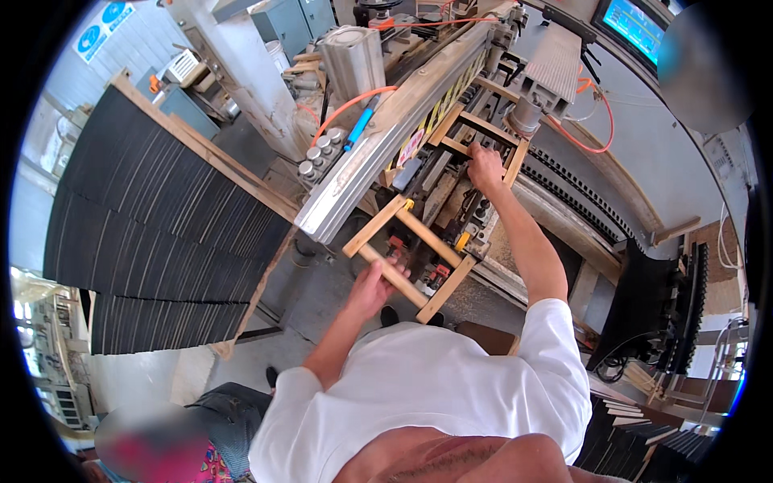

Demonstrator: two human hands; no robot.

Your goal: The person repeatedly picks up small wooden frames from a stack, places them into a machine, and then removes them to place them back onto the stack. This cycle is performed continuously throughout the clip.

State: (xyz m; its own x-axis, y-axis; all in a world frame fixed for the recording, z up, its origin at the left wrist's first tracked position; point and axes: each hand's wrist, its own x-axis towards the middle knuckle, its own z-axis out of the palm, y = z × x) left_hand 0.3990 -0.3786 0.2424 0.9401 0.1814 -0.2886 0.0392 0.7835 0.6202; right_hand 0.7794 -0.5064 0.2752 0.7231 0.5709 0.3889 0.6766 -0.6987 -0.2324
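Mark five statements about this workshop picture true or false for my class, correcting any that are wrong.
1. The left hand holds a wooden frame. True.
2. The blue pen-shaped object lies on the floor. False: it is up at the silver metal beam.
3. The right hand is at a second wooden frame, farther from the body than the first. True.
4. The person's shirt is black. False: it is white.
5. The screen at the upper right is lit. True.
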